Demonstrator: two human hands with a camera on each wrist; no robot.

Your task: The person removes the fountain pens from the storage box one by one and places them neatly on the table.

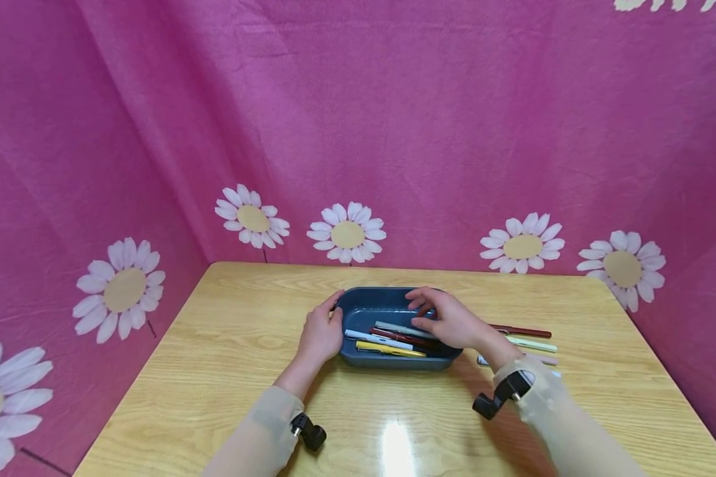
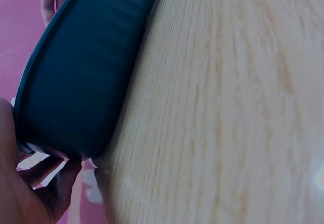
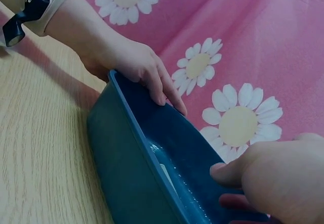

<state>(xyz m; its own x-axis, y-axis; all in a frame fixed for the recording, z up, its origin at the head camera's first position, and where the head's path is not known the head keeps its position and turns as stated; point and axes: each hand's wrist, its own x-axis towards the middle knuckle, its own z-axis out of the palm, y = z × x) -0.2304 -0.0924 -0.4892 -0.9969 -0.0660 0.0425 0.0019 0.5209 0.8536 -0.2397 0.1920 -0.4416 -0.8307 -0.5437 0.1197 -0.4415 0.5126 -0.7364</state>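
Observation:
A dark blue rectangular tray point(image 1: 358, 362) with rounded corners stands on the table, several pens lying in it. Among them are a yellow pen point(image 1: 390, 349), a pale blue pen point(image 1: 378, 340), a grey pen point(image 1: 402, 329) and a dark red pen, partly covered. My left hand point(image 1: 322, 331) grips the tray's left end, thumb at the rim and fingers against the outer wall, as the left wrist view shows. Over the right part of the tray is my right hand point(image 1: 453, 321), its fingers loosely bent and thumb apart, with nothing seen between them. It hides the tray's right end.
Right of the tray, several more pens lie on the wooden table point(image 1: 233, 371), including a dark red pen point(image 1: 522, 330) and a light green pen point(image 1: 532, 344). My right forearm partly covers them. A pink cloth point(image 1: 429, 132) with daisies hangs behind and beside the table.

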